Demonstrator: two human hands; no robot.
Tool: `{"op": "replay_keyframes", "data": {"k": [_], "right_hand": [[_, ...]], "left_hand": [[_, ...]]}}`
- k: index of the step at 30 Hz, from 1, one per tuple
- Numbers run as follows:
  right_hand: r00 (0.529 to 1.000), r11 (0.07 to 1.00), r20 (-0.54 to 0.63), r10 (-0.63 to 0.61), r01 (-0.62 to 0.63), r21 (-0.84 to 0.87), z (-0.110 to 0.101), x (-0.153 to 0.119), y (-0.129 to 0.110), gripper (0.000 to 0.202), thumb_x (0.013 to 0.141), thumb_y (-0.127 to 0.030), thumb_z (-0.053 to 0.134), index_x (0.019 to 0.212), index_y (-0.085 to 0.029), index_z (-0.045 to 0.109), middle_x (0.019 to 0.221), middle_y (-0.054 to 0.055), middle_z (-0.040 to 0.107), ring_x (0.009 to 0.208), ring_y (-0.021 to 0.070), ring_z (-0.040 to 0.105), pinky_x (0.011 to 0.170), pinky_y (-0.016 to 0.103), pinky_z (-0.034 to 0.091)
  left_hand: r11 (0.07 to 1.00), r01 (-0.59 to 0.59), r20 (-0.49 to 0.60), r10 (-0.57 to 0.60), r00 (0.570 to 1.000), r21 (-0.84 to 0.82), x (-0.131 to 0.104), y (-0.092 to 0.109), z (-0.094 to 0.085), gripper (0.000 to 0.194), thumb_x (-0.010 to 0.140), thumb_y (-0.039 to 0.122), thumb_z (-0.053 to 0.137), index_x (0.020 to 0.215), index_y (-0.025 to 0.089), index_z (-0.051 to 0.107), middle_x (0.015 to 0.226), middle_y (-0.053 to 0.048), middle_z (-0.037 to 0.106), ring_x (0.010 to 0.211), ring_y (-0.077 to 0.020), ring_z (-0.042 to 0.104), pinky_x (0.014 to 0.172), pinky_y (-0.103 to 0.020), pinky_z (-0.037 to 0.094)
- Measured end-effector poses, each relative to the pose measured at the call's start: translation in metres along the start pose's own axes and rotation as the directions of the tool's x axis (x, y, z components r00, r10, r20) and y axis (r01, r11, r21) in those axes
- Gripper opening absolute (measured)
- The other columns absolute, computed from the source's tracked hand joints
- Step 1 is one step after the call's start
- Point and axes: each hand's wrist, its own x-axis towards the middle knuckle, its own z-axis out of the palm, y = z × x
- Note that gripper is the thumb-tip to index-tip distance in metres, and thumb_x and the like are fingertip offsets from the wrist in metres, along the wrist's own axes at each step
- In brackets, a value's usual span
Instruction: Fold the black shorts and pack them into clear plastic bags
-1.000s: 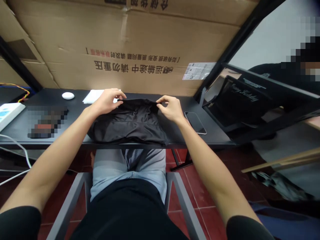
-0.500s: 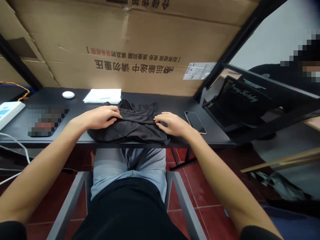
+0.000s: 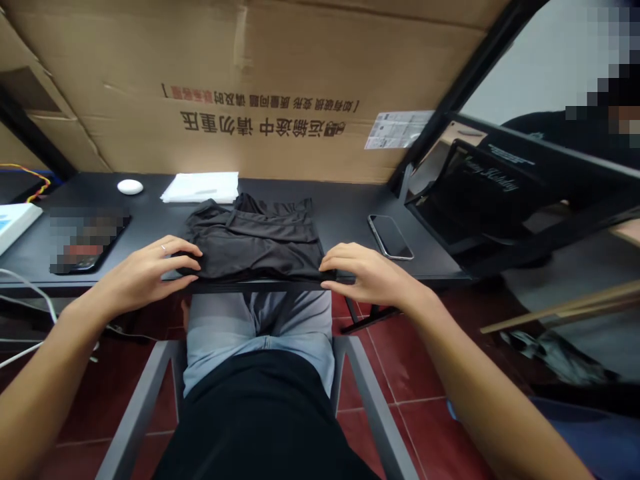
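A black garment [image 3: 260, 247] of thin, smooth cloth lies folded and creased along the near edge of the dark desk, its far edge uneven. At its near left corner is my left hand [image 3: 155, 273], with a ring on one finger, the fingers curled over the cloth and the thumb low at the desk edge. My right hand [image 3: 367, 277] has the near right corner between fingers and thumb. How firmly either hand grips is hard to see.
A phone [image 3: 390, 237] lies right of the garment, another dark phone [image 3: 93, 243] to the left. Behind are white papers [image 3: 201, 187] and a white oval object [image 3: 130, 187]. A large cardboard sheet [image 3: 280, 60] stands at the back. A person [image 3: 550, 130] sits far right.
Both hands have moved from the garment's middle toward me and outward, to its near corners. The cloth now lies flatter and more uncovered. The view has tilted slightly.
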Motion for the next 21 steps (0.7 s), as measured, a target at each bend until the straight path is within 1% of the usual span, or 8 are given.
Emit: {"op": "replay_keyframes", "data": {"k": [3, 6, 9, 11, 14, 16, 19, 21], "right_hand": [[0.998, 0.993, 0.006, 0.055, -0.056, 0.103, 0.002, 0.002, -0.003, 0.018, 0.11, -0.039, 0.071, 0.106, -0.026, 0.083, 0.108, 0.01, 0.083, 0.104, 0.0288, 0.079, 0.095, 0.044, 0.064], [0.992, 0.965, -0.02, 0.121, -0.113, 0.236, 0.0, 0.004, -0.007, 0.021, 0.109, -0.04, 0.071, 0.1, -0.026, 0.082, 0.103, 0.008, 0.084, 0.098, 0.0262, 0.079, 0.092, 0.04, 0.064], [0.972, 0.927, -0.059, 0.229, -0.199, 0.319, -0.006, 0.007, -0.006, 0.022, 0.105, -0.043, 0.076, 0.095, -0.026, 0.083, 0.101, 0.006, 0.086, 0.095, 0.0258, 0.08, 0.092, 0.039, 0.064], [0.946, 0.903, -0.106, 0.307, -0.254, 0.348, -0.012, 0.015, 0.003, 0.023, 0.102, -0.045, 0.079, 0.092, -0.025, 0.083, 0.097, 0.004, 0.086, 0.092, 0.0258, 0.08, 0.092, 0.039, 0.065], [0.903, 0.886, -0.196, 0.382, -0.297, 0.357, -0.022, 0.037, 0.032, 0.024, 0.097, -0.046, 0.08, 0.087, -0.024, 0.081, 0.088, 0.003, 0.084, 0.083, 0.0243, 0.078, 0.085, 0.038, 0.065], [0.892, 0.895, -0.219, 0.395, -0.319, 0.312, -0.026, 0.059, 0.057, 0.022, 0.095, -0.042, 0.079, 0.085, -0.023, 0.08, 0.084, 0.003, 0.083, 0.08, 0.0237, 0.076, 0.08, 0.037, 0.064], [0.898, 0.915, -0.19, 0.397, -0.372, 0.157, -0.026, 0.091, 0.087, 0.015, 0.092, -0.033, 0.077, 0.084, -0.022, 0.082, 0.084, 0.005, 0.084, 0.08, 0.025, 0.077, 0.082, 0.039, 0.064], [0.904, 0.926, -0.202, 0.376, -0.375, 0.044, -0.02, 0.104, 0.096, 0.01, 0.091, -0.028, 0.076, 0.088, -0.021, 0.083, 0.09, 0.008, 0.086, 0.086, 0.0275, 0.079, 0.088, 0.043, 0.065]], "left_hand": [[0.999, -0.001, -0.022, 0.0, 1.0, -0.051, 0.002, 0.002, -0.002, 0.013, 0.105, 0.035, 0.074, 0.109, 0.032, 0.086, 0.133, -0.005, 0.083, 0.121, -0.0258, 0.077, 0.114, -0.042, 0.061], [0.992, 0.022, -0.052, -0.028, 0.998, -0.125, 0.004, 0.008, -0.01, 0.014, 0.105, 0.038, 0.074, 0.109, 0.03, 0.085, 0.125, -0.005, 0.085, 0.117, -0.0251, 0.078, 0.111, -0.04, 0.062], [0.979, 0.098, -0.071, -0.112, 0.991, -0.177, 0.009, 0.011, -0.021, 0.019, 0.104, 0.044, 0.074, 0.11, 0.029, 0.085, 0.12, -0.005, 0.086, 0.113, -0.0259, 0.08, 0.108, -0.04, 0.063], [0.97, 0.185, -0.1, -0.203, 0.974, -0.16, 0.019, 0.009, -0.03, 0.025, 0.103, 0.051, 0.074, 0.11, 0.029, 0.085, 0.115, -0.003, 0.087, 0.106, -0.0269, 0.081, 0.104, -0.041, 0.064], [0.945, 0.301, -0.196, -0.321, 0.927, -0.127, 0.05, -0.004, -0.041, 0.03, 0.101, 0.056, 0.073, 0.105, 0.029, 0.085, 0.107, -0.003, 0.086, 0.098, -0.0277, 0.079, 0.1, -0.041, 0.064], [0.936, 0.326, -0.228, -0.35, 0.909, -0.134, 0.08, -0.019, -0.043, 0.031, 0.099, 0.056, 0.072, 0.103, 0.028, 0.085, 0.103, -0.004, 0.086, 0.097, -0.0273, 0.078, 0.099, -0.039, 0.062], [0.938, 0.337, -0.162, -0.347, 0.924, -0.083, 0.119, -0.042, -0.038, 0.034, 0.097, 0.053, 0.068, 0.105, 0.024, 0.085, 0.101, -0.006, 0.085, 0.095, -0.0259, 0.077, 0.097, -0.038, 0.06], [0.93, 0.368, -0.115, -0.367, 0.923, -0.016, 0.131, -0.054, -0.033, 0.037, 0.094, 0.052, 0.07, 0.112, 0.023, 0.085, 0.107, -0.008, 0.086, 0.095, -0.0265, 0.077, 0.097, -0.038, 0.059]]}}
